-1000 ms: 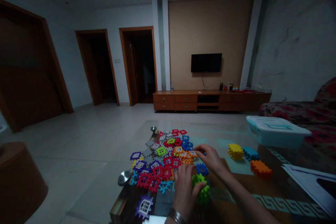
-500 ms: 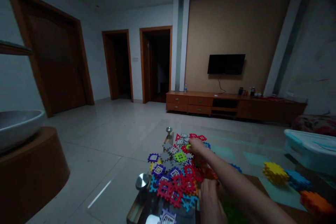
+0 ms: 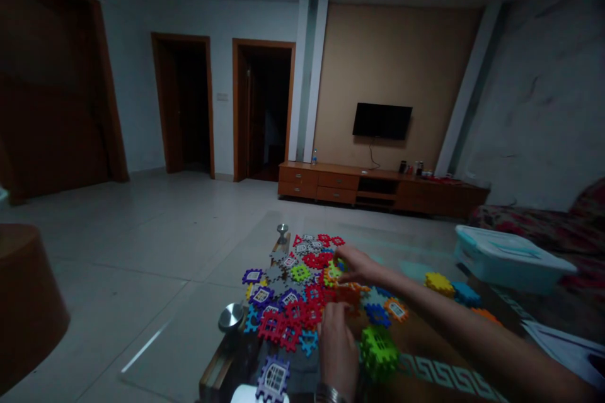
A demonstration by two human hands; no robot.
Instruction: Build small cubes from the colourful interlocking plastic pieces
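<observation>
Lime-green plastic: our right hand [image 3: 358, 266] pinches one small piece [image 3: 334, 270] over the table [image 3: 416, 341]. Our left hand [image 3: 337, 337] curls near the red pieces [image 3: 295, 313]; we cannot tell whether it grips anything. If that wrist swung right, we could topple the green stack [image 3: 379, 351] beside it.

No words, brands or numbers can be read; the television [image 3: 382, 121] and the bottle [image 3: 314, 157] on the cabinet [image 3: 338, 181] show too small and dim.
</observation>
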